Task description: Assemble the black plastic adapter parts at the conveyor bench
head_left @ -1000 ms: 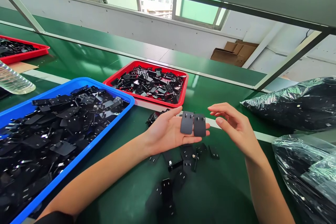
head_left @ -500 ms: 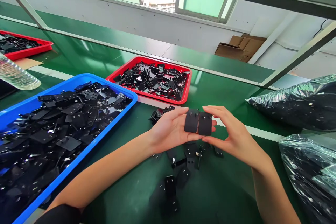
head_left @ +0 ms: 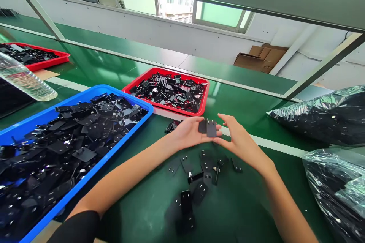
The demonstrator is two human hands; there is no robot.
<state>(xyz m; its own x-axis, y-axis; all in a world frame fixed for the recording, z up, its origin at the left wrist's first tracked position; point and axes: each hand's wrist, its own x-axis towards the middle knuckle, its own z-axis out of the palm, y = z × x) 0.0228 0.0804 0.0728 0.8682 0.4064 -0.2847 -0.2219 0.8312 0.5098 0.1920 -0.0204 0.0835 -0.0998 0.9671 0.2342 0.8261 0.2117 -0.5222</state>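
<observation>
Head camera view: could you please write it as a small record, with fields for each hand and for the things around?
Left hand: palm up, two overlapping dark plates on it
Right hand: open, beside the plates; contact unclear
Blue tray: on the left, full of dark parts
Red trays: one beyond the hands, one at far left
Table: green, loose dark parts nearer the camera
Right side: plastic bags
</observation>
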